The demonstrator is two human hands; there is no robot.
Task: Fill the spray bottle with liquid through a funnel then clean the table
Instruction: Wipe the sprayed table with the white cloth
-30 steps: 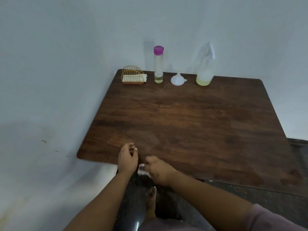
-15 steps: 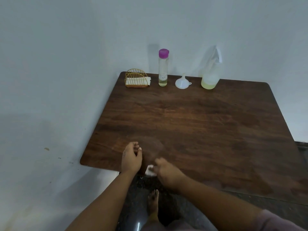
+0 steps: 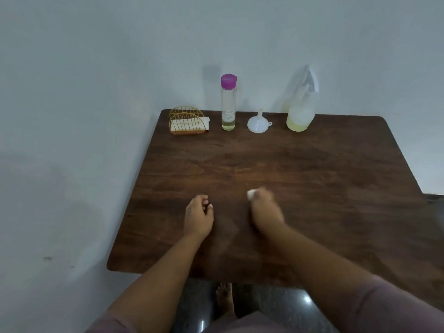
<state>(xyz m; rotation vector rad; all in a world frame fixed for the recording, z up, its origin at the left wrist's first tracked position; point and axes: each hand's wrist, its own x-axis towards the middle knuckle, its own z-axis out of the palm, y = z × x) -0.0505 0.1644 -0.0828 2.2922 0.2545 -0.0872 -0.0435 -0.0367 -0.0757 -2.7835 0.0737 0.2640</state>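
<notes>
A translucent spray bottle (image 3: 300, 109) with yellowish liquid in its bottom stands at the back of the dark wooden table (image 3: 312, 169). Left of it a white funnel (image 3: 257, 123) sits mouth down. Further left stands a clear bottle with a purple cap (image 3: 228, 102), nearly empty. My right hand (image 3: 264, 210) grips a small white tissue wad (image 3: 250, 193) over the near middle of the table and is motion-blurred. My left hand (image 3: 198, 216) rests on the table beside it, fingers loosely curled, holding nothing.
A gold wire napkin holder (image 3: 188, 121) with white tissues stands in the back left corner. Pale walls close in behind and to the left of the table. Below the near edge a bare foot (image 3: 224, 298) shows on the dark glossy floor.
Both hands moved forward from the table's near edge onto its surface. The right hand carried the tissue wad farther in and to the right. The view shifted closer to the table.
</notes>
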